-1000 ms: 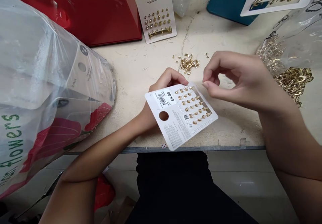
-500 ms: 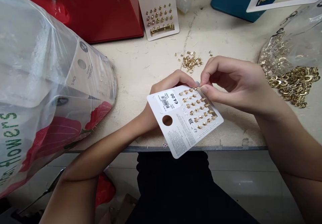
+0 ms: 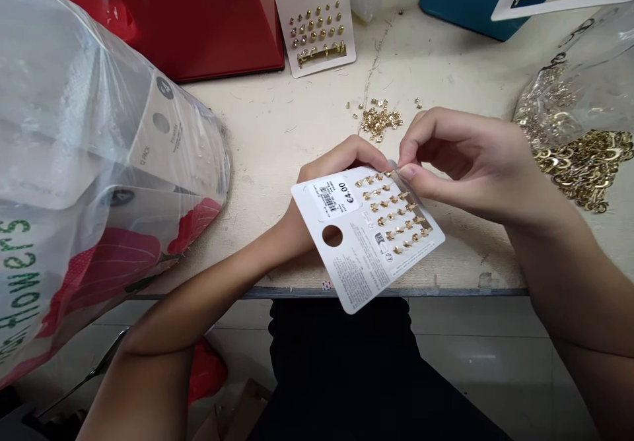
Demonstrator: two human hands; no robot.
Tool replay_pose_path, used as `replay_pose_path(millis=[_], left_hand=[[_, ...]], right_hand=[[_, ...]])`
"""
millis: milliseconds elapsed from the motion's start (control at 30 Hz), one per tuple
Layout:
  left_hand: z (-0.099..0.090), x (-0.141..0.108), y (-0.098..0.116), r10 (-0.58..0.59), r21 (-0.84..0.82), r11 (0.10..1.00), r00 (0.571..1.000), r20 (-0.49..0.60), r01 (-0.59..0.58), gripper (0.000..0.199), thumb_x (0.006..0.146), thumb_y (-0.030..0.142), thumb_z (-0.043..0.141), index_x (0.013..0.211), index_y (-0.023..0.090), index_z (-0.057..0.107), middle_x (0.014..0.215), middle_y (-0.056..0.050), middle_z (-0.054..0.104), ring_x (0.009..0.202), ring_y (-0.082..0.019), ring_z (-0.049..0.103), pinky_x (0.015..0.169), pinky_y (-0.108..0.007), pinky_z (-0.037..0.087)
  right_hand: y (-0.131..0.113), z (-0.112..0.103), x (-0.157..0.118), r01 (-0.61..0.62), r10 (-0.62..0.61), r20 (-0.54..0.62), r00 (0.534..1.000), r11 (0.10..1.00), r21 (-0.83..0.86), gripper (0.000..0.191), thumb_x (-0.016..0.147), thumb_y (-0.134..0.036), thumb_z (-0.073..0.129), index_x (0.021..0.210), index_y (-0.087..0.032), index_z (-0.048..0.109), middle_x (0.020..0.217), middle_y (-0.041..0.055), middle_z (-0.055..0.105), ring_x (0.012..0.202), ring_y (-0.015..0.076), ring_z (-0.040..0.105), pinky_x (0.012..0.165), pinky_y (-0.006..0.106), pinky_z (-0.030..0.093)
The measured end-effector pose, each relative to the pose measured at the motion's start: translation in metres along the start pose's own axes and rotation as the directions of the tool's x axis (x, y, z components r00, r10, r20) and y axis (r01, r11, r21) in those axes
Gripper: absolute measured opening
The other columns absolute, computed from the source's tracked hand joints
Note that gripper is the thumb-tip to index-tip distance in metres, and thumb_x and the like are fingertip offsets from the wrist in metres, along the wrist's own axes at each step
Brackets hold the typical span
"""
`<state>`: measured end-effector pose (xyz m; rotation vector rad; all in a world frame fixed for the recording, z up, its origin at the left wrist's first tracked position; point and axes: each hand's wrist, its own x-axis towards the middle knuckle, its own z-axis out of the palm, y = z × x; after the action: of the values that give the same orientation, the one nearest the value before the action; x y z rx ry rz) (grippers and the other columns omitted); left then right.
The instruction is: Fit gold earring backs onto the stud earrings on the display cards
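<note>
Now, earring card [image 3: 359, 259], between left [image 3: 349, 155], right fingers [image 3: 407, 173]

**A:** What is the person wearing?

**B:** A plain black garment [image 3: 341, 368] over the lap, in a dull, matte cloth. Whether it's trousers or a skirt, I can't tell from up here.

**A:** And on the arms?

**B:** The left forearm [image 3: 208, 282] and the right forearm [image 3: 559, 282] are both bare, smooth and slim, running out of view at the bottom of the frame.

**A:** The hands?

**B:** The slender left hand [image 3: 341, 160] and the slender right hand [image 3: 465, 160] are bare as well. The right thumb ends in a short, rounded thumbnail [image 3: 406, 173].
</note>
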<state>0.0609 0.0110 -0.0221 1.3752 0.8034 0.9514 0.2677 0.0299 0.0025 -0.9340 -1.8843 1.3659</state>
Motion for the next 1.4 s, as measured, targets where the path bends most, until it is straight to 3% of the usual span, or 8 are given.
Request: replay_pose_path(millis=[267,467,600,767,933,1100,1400], left_hand=[[0.001,0.0,-0.004,0.005,0.02,1.0,1.0,-0.018,-0.005,0.029,0.083,0.047,0.074,0.084,0.02,0.064,0.075,0.0,0.066,0.063,-0.011,0.058,0.059,-0.025,0.05],[0.003,-0.004,-0.006,0.026,0.012,1.0,0.999,-0.035,-0.026,0.029,0.082,0.045,0.075,0.082,0.021,0.06,0.071,0.002,0.064,0.055,-0.008,0.051,0.049,-0.023,0.04],[0.004,-0.005,-0.007,-0.015,-0.067,0.998,0.999,-0.028,0.014,0.032,0.077,0.04,0.081,0.086,0.022,0.057,0.071,0.004,0.062,0.056,-0.006,0.051,0.048,-0.021,0.037],[0.006,-0.004,-0.003,-0.084,-0.072,0.994,0.995,-0.047,0.08,0.04,0.075,0.047,0.082,0.082,0.021,0.053,0.066,0.005,0.06,0.054,-0.006,0.052,0.049,-0.021,0.039],[0.004,-0.002,-0.004,-0.018,-0.094,0.995,0.999,-0.035,0.014,0.031,0.081,0.041,0.076,0.084,0.02,0.054,0.067,0.003,0.06,0.053,-0.005,0.051,0.045,-0.018,0.038],[0.001,0.003,-0.004,0.054,-0.075,0.996,0.998,0.012,-0.053,0.027,0.081,0.036,0.075,0.081,0.021,0.052,0.064,0.004,0.056,0.048,-0.004,0.049,0.041,-0.016,0.035],[0.002,0.003,0.002,-0.04,-0.016,0.999,0.999,0.008,0.04,0.043,0.078,0.057,0.073,0.08,0.021,0.05,0.062,0.005,0.053,0.047,-0.005,0.046,0.045,-0.02,0.04]], right_hand=[[0.002,0.002,-0.001,0.011,-0.011,0.011,1.0,1.0,-0.005,0.018,0.081,-0.006,0.068,0.087,-0.022,0.062,0.084,-0.0005,0.06,0.075,0.0116,0.055,0.063,0.028,0.045],[0.004,0.003,-0.002,0.009,-0.009,0.032,0.999,1.0,0.002,0.015,0.083,-0.008,0.067,0.088,-0.022,0.063,0.084,-0.0006,0.061,0.073,0.0112,0.056,0.061,0.028,0.044],[0.003,0.002,-0.002,0.009,-0.01,0.065,0.998,1.0,0.013,0.014,0.082,-0.012,0.072,0.088,-0.022,0.065,0.083,-0.0006,0.063,0.072,0.0118,0.056,0.059,0.028,0.043],[0.003,0.002,-0.003,0.03,-0.027,0.07,0.997,0.999,-0.041,0.008,0.084,-0.016,0.072,0.087,-0.021,0.066,0.082,-0.0005,0.064,0.072,0.0115,0.057,0.06,0.028,0.044],[-0.002,-0.002,-0.003,0.048,-0.046,0.04,0.998,0.998,-0.048,0.004,0.088,-0.017,0.068,0.089,-0.02,0.067,0.085,0.0007,0.067,0.074,0.0117,0.061,0.062,0.028,0.047],[-0.008,-0.007,-0.003,0.044,-0.042,0.026,0.999,0.996,-0.073,0.012,0.086,-0.012,0.068,0.089,-0.023,0.067,0.085,-0.0006,0.067,0.075,0.0131,0.061,0.063,0.03,0.049],[-0.006,-0.004,-0.002,0.06,-0.05,0.072,0.996,0.989,-0.138,0.014,0.083,-0.011,0.065,0.085,-0.024,0.062,0.084,-0.0001,0.063,0.072,0.0142,0.057,0.06,0.032,0.045]])
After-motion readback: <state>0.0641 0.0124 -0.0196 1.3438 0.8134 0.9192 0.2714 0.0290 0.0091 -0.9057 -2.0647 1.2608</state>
